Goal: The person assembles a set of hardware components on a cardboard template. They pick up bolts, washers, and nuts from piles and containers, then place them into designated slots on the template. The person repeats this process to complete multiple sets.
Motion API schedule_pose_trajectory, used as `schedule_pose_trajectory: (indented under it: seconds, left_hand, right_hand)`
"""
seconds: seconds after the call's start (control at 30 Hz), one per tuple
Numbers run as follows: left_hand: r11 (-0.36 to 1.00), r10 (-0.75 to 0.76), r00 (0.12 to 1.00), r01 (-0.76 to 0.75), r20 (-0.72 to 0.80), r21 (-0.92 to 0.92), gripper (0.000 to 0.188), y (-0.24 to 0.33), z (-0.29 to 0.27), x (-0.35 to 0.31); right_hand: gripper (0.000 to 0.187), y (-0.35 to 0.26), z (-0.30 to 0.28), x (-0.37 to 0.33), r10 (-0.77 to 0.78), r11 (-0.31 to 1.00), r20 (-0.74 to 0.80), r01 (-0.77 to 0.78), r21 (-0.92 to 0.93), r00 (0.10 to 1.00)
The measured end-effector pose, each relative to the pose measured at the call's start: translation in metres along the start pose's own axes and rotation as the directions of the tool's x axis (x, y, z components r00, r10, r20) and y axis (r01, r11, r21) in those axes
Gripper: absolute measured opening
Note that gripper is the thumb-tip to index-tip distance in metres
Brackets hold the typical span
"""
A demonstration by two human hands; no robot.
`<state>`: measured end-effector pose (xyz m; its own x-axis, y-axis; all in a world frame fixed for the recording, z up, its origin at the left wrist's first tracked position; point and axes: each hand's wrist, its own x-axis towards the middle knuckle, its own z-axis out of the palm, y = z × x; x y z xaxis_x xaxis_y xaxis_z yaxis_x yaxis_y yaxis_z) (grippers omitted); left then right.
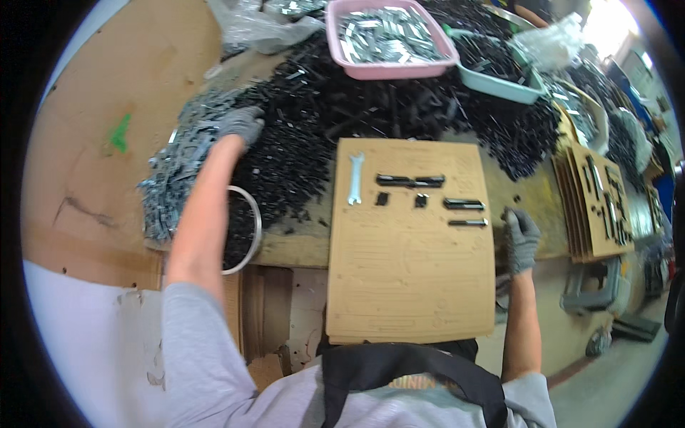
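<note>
My left hand (242, 127), in a grey glove, reaches over the pile where small silver metal pieces (187, 153) meet the black pieces (282, 157). Its fingertips are hidden, so its grip does not show. My right hand (522, 239), also gloved, is curled closed just off the right edge of a cardboard sheet (407, 278); what it holds, if anything, is hidden. On the sheet lie an open-ended wrench (355, 178), a row of long black parts (410, 181), two small black pieces (421, 202), a thick black bolt-like part (464, 205) and a thinner one (468, 222).
A pink tub (399, 70) of silver pieces and a pale green tub (499, 87) of black parts stand at the back. A white ring-like rim (257, 221) lies below my left forearm. Stacked cardboard sheets (596, 203) with parts stand at right. Plastic bags (267, 32) lie far left.
</note>
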<state>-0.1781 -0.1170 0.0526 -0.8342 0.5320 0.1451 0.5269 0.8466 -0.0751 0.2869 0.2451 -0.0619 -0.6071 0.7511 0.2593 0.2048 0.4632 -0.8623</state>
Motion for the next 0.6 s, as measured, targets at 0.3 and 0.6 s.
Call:
schedule_pose_trajectory:
  seconds: [0.3,0.6]
  left_hand:
    - [0.973,-0.219,0.967,0.226,0.133,-0.040,0.038,-0.001,0.017,0.025]
    - [0.727,-0.160,0.987,0.118,0.000,-0.677,0.031,0.044,-0.061,-0.100]
  right_hand:
    - [0.017,0.028,0.014,-0.005,0.068,0.975,-0.028,-0.061,0.214,0.997]
    - [0.017,-0.022,-0.006,-0.017,0.189,0.876,0.006,-0.172,0.450,0.982]
